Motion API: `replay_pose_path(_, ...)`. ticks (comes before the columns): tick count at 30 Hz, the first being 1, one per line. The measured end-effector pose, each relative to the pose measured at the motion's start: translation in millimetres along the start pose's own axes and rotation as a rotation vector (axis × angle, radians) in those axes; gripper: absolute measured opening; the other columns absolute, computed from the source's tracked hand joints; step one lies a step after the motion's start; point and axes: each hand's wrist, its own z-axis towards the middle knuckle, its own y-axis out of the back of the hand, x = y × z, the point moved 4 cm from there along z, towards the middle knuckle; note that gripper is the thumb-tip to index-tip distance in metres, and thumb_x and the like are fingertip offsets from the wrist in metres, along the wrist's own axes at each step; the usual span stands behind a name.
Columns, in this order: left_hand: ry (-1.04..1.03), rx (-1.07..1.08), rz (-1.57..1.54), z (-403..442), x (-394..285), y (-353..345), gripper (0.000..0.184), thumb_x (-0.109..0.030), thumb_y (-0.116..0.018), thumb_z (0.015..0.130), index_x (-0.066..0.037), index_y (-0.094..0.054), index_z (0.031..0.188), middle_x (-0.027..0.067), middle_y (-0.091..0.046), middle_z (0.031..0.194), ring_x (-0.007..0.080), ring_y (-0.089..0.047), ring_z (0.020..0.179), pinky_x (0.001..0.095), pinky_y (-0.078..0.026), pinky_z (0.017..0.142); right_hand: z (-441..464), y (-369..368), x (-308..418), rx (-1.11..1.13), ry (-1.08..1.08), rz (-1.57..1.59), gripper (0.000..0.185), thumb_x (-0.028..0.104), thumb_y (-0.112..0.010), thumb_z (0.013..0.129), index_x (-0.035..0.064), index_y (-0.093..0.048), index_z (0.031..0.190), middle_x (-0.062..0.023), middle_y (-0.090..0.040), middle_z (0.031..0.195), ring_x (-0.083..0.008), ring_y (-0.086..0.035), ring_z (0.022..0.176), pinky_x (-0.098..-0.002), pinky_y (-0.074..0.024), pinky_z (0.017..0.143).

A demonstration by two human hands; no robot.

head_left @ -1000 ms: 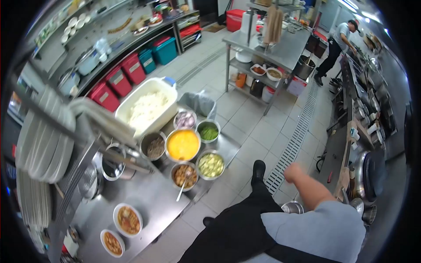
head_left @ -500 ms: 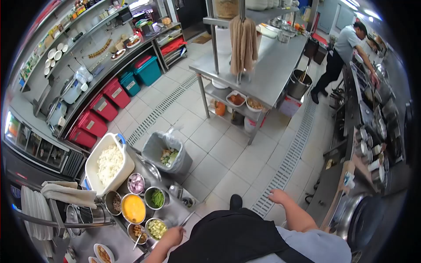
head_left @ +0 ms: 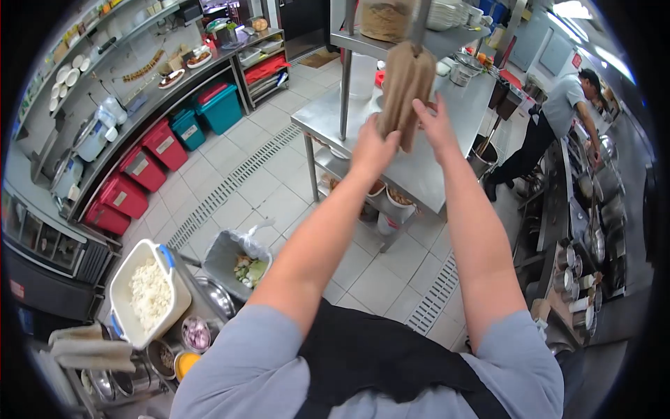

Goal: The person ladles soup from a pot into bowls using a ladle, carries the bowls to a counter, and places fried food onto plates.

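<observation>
A brown towel (head_left: 408, 91) hangs from a post at the corner of the steel table's upper shelf. My left hand (head_left: 375, 148) is closed on its lower left side, thumb in front and the other fingers partly hidden by the cloth. At the towel's right edge is my right hand (head_left: 438, 129), thumb and fingers apart; whether it touches the cloth is hard to tell. Both forearms reach forward over the floor toward the steel table (head_left: 440, 164).
Lower left, a white tub (head_left: 183, 302) holds chopped white food beside bowls of ingredients. A lined waste bin (head_left: 222, 262) stands near my left arm. A co-worker (head_left: 558, 115) bends over the stove at right. Red bins (head_left: 125, 195) line the left counter.
Both hands have risen from beside my body to the hanging towel. The towel looks bunched narrower. My view has moved closer to the steel table, and the co-worker leans lower.
</observation>
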Motion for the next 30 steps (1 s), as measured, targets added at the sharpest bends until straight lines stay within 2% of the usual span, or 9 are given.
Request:
replay_pose_path(2, 0.233, 0.268, -0.139, 32.1, 4.1, -38.6, 0.05, -0.032, -0.062, 0.093, 0.001, -0.055, 0.129, 0.0273, -0.066, 0.117, 0.0444, -0.062, 0.112, 0.0493, -0.05, 0.094, 34.6, -21.1, 10.8, 0.033, 0.005, 0.021, 0.082, 0.05, -0.069, 0.092, -0.0003, -0.04, 0.15, -0.0241, -0.052, 0.145, -0.0332, -0.056, 0.128, -0.0407, -0.0454, 0.102)
replay_pose_path(5, 0.291, 0.726, -0.436, 36.4, 19.5, -73.5, 0.038, -0.028, -0.056, 0.096, -0.002, -0.055, 0.124, 0.0279, -0.067, 0.111, 0.0446, -0.064, 0.105, 0.0503, -0.05, 0.088, 51.8, -37.8, 6.0, -0.08, -0.031, -0.636, 0.056, 0.046, -0.071, 0.09, -0.0018, -0.068, 0.119, -0.0216, -0.072, 0.112, -0.0296, -0.068, 0.106, -0.0365, -0.0498, 0.093)
replay_pose_path(9, 0.056, 0.749, -0.719, 30.6, 73.5, -44.8, 0.027, -0.017, -0.055, 0.099, -0.005, -0.058, 0.123, 0.0217, -0.067, 0.109, 0.0366, -0.067, 0.098, 0.0419, -0.053, 0.085, 54.3, -35.8, -65.6, -0.414, 0.166, -0.297, 0.038, 0.025, -0.066, 0.098, -0.0035, -0.066, 0.123, -0.0104, -0.069, 0.113, -0.02, -0.064, 0.105, -0.0337, -0.0504, 0.093)
replay_pose_path(10, 0.007, 0.734, -0.8, 37.0, 102.8, -20.6, 0.026, -0.017, -0.057, 0.1, -0.005, -0.059, 0.122, 0.0183, -0.069, 0.107, 0.0315, -0.07, 0.093, 0.0385, -0.055, 0.08, 49.1, -29.7, -78.2, -0.492, -0.179, -0.113, 0.041, 0.026, -0.065, 0.099, -0.0018, -0.061, 0.129, -0.0118, -0.065, 0.121, -0.0206, -0.063, 0.107, -0.0343, -0.0514, 0.093)
replay_pose_path(12, 0.47, 1.081, -1.046, 55.5, 197.6, 19.2, 0.023, -0.021, -0.06, 0.102, -0.006, -0.063, 0.118, 0.0092, -0.07, 0.099, 0.0187, -0.071, 0.081, 0.0307, -0.057, 0.069, 51.5, -50.5, -68.3, -0.706, -0.111, -0.154, 0.046, 0.019, -0.063, 0.1, 0.001, -0.05, 0.14, -0.0117, -0.059, 0.132, -0.0236, -0.06, 0.115, -0.0381, -0.0489, 0.1)
replay_pose_path(16, 1.033, -0.154, -0.895, 145.7, 407.6, 86.4, 0.029, -0.03, -0.052, 0.104, -0.01, -0.058, 0.084, -0.0021, -0.054, 0.069, 0.0067, -0.047, 0.059, 0.0225, -0.037, 0.052, 52.6, -65.9, -60.5, -0.949, -0.248, -0.073, 0.057, 0.03, -0.062, 0.1, 0.0033, -0.044, 0.147, -0.0134, -0.052, 0.144, -0.0302, -0.055, 0.128, -0.0433, -0.0451, 0.109)
replay_pose_path(20, 0.779, -0.111, -0.418, 218.2, 576.2, -3.6, 0.01, -0.012, -0.057, 0.094, -0.005, -0.065, 0.094, 0.0066, -0.065, 0.088, 0.0169, -0.064, 0.085, 0.0308, -0.052, 0.073, 32.0, -39.3, -53.5, -1.001, -0.346, -0.247, 0.06, 0.036, -0.061, 0.099, 0.0024, -0.043, 0.146, -0.0141, -0.052, 0.142, -0.0308, -0.055, 0.128, -0.0441, -0.046, 0.108)
replay_pose_path(22, 0.723, 0.292, -0.378, 228.3, 620.4, -88.7, 0.021, -0.016, -0.063, 0.09, -0.004, -0.068, 0.107, 0.0148, -0.07, 0.102, 0.0271, -0.068, 0.095, 0.0366, -0.054, 0.084, 39.7, -53.3, -52.5, -1.001, -0.381, -0.305, 0.058, 0.038, -0.058, 0.1, 0.0022, -0.046, 0.144, -0.015, -0.055, 0.138, -0.0302, -0.057, 0.124, -0.0431, -0.0472, 0.105)
replay_pose_path(30, 0.213, 1.089, 0.11, 249.5, 599.6, -199.9, 0.026, -0.02, -0.067, 0.085, -0.001, -0.072, 0.101, 0.0201, -0.07, 0.103, 0.0365, -0.067, 0.106, 0.0443, -0.056, 0.087, 51.3, -95.7, -49.5, -1.019, -0.479, -0.488, 0.058, 0.05, -0.048, 0.102, 0.0012, -0.057, 0.133, -0.0186, -0.066, 0.12, -0.0278, -0.065, 0.108, -0.0395, -0.0519, 0.095)
